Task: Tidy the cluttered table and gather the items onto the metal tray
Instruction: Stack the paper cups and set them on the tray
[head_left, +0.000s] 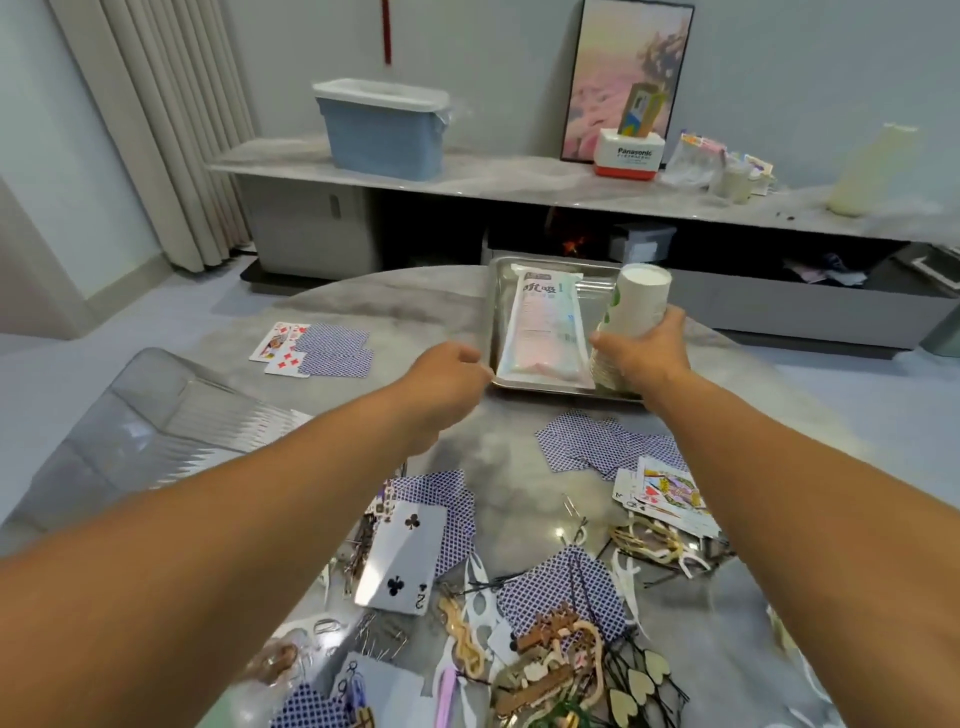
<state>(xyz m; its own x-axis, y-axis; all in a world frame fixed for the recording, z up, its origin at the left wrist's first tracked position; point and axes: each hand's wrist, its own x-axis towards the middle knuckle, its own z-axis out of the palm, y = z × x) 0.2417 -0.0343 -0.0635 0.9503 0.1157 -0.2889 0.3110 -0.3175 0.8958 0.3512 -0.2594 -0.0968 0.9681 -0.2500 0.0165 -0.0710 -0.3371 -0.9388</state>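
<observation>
A metal tray (597, 273) sits at the far side of the round grey table, with a long white packet (543, 327) lying in it. My right hand (652, 348) grips a stack of white paper cups (636, 306), lying on its side over the tray's right part. My left hand (447, 374) is at the tray's near left corner with its fingers curled; whether it grips the rim is unclear. Playing cards (319, 348) lie at the far left of the table, more cards (602, 447) lie near the tray, and a two of clubs (402, 564) lies close to me.
Hairpins, wooden shapes, floss picks and more cards (561, 639) crowd the near edge of the table. A clear plastic chair back (145, 415) stands at the left. Behind the table a low sideboard carries a blue bin (382, 130) and a Panasonic box (631, 153).
</observation>
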